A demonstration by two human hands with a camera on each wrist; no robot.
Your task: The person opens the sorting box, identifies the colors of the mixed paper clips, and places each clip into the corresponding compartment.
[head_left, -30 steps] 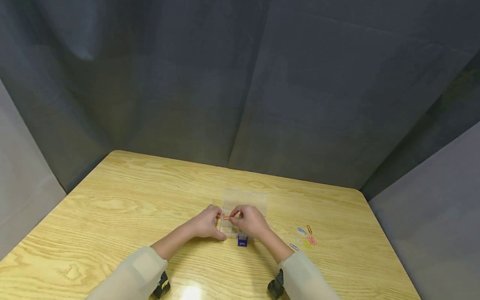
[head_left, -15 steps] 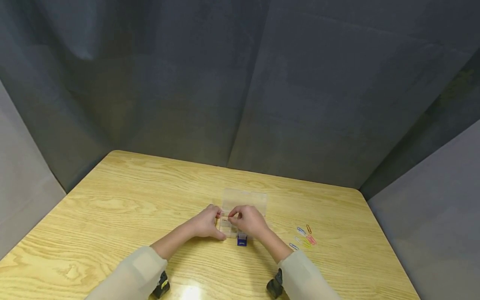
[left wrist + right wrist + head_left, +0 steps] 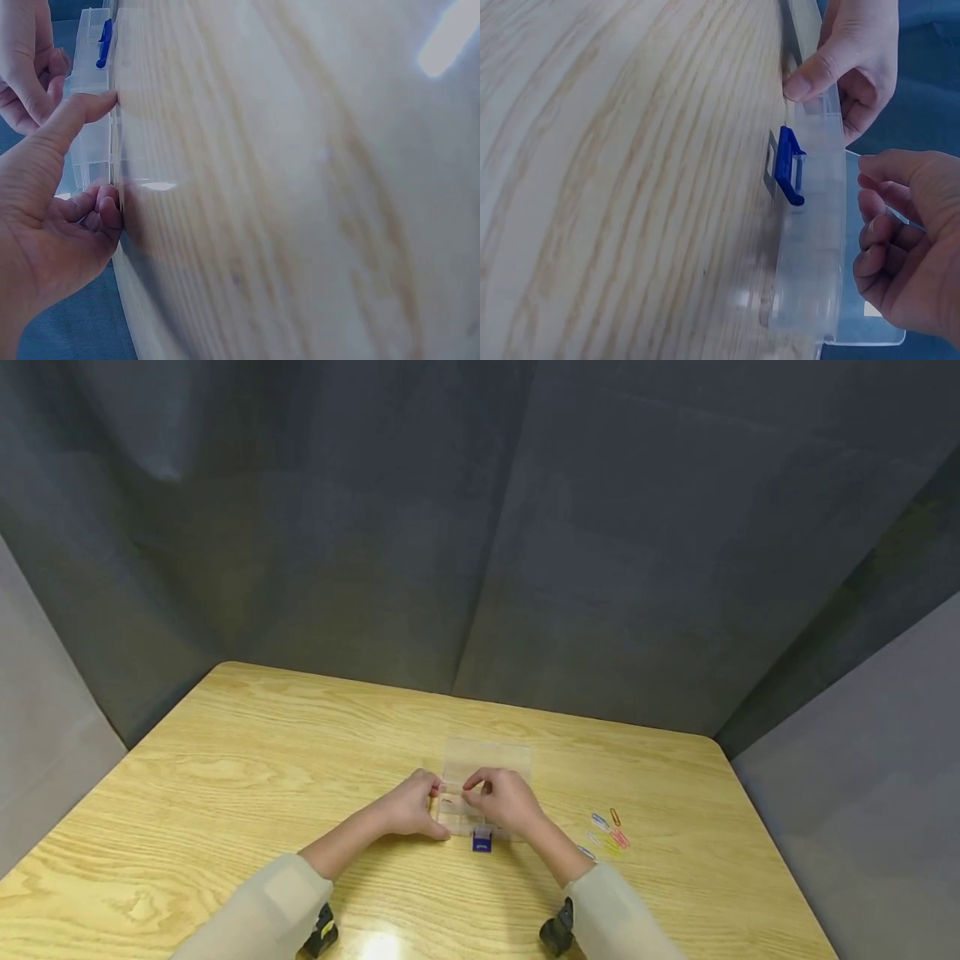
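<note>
A clear plastic compartment box [image 3: 452, 814] lies on the wooden table [image 3: 247, 760], its lid [image 3: 487, 753] swung open to the far side and its blue latch [image 3: 482, 841] on the near edge. My left hand [image 3: 411, 807] grips the box's left end, thumb [image 3: 810, 79] on the near wall and fingers [image 3: 97, 210] curled behind it. My right hand [image 3: 504, 800] hovers over the box's right half with loosely curled fingers [image 3: 874, 229] and nothing visible between them. The latch [image 3: 789, 176] hangs down.
Several coloured paper clips [image 3: 609, 832] lie scattered on the table right of the box. Grey fabric walls close in the table's far and side edges. Bare wood stretches to the left and behind the box.
One second ago my right hand pinched an orange paper clip over the box's left side. The clip is gone from my fingers now, and the right hand has drifted slightly right.
</note>
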